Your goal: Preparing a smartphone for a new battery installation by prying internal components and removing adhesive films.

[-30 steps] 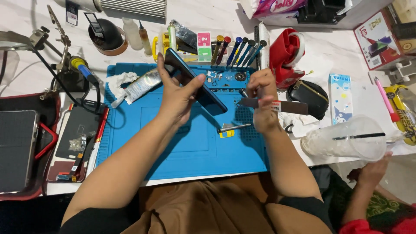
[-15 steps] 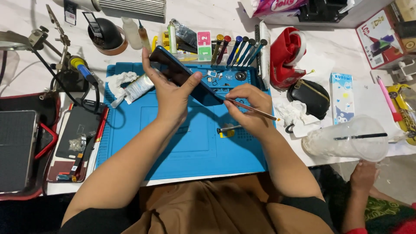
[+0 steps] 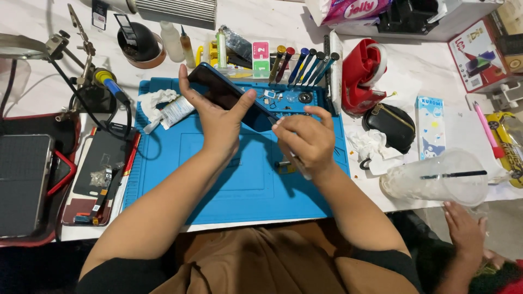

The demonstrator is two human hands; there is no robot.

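Dark slim phone [image 3: 229,98] tilted in left hand [image 3: 220,128], edge up.

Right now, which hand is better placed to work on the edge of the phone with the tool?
Right. The right hand holds the thin tool beside the phone, while the left hand grips the phone.

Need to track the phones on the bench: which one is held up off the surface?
The dark phone gripped in the left hand, tilted above the blue mat. The other phone lies flat at far left.
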